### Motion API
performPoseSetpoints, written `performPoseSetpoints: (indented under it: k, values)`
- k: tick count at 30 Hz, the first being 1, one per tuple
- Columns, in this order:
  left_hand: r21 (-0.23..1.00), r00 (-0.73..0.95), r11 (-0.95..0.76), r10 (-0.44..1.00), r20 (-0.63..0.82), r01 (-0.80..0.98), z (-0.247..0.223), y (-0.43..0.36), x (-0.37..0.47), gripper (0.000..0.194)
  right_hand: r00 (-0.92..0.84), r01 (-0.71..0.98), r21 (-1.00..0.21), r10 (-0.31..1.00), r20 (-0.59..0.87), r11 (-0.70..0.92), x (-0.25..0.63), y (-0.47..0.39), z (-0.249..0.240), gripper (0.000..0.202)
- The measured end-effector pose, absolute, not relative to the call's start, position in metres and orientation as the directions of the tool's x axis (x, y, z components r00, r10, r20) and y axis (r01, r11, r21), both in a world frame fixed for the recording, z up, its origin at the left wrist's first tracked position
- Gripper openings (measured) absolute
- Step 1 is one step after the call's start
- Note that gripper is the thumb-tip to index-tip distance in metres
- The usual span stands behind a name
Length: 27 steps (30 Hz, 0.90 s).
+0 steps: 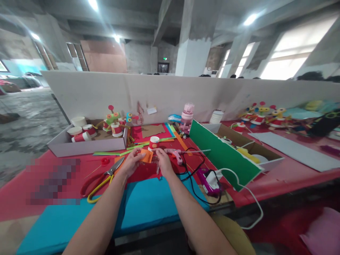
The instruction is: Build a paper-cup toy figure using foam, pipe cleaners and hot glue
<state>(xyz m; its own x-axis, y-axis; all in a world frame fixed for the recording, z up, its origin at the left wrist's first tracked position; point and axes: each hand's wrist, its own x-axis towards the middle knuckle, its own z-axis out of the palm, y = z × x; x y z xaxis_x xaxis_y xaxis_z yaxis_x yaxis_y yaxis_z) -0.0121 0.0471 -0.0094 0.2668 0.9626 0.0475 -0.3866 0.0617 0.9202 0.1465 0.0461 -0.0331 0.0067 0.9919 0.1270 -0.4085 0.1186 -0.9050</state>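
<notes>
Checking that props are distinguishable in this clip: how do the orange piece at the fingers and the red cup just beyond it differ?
The orange piece is held by the left hand; the cup stands upright beyond it. The orange piece is plain orange; the cup is red with a white rim. Both are close to the right hand.

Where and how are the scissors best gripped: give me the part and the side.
Grip the scissors by the red handle and yellow handle, probably from the person's near left: the blades point away from the body, and the left forearm crowds the yellow handle's right side.
</notes>
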Motion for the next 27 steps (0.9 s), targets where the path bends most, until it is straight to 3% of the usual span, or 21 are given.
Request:
performPoseSetpoints:
  k: [6, 11, 19, 27]
  values:
    - [0.876, 0.235, 0.042, 0.969, 0.082, -0.480, -0.004, 0.045, -0.010, 0.045, 0.021, -0.438, -0.897, 0.998, 0.059, 0.062, 0.146, 0.045, -0.031, 0.033]
    - [0.826, 0.150, 0.001, 0.983, 0.101, -0.564, -0.003, 0.047, -0.008, 0.048, -0.089, -0.501, -0.865, 0.993, 0.073, 0.019, 0.144, 0.041, -0.029, 0.028]
    - [0.816, 0.222, 0.027, 0.967, 0.125, -0.577, -0.009, 0.047, -0.005, 0.043, -0.006, -0.358, -0.899, 0.962, 0.272, 0.252, 0.140, 0.043, -0.033, 0.034]
    - [0.843, 0.258, 0.059, 0.961, 0.096, -0.535, -0.013, 0.041, 0.002, 0.048, 0.116, -0.167, -0.925, 0.938, 0.325, 0.341, 0.148, 0.048, -0.037, 0.024]
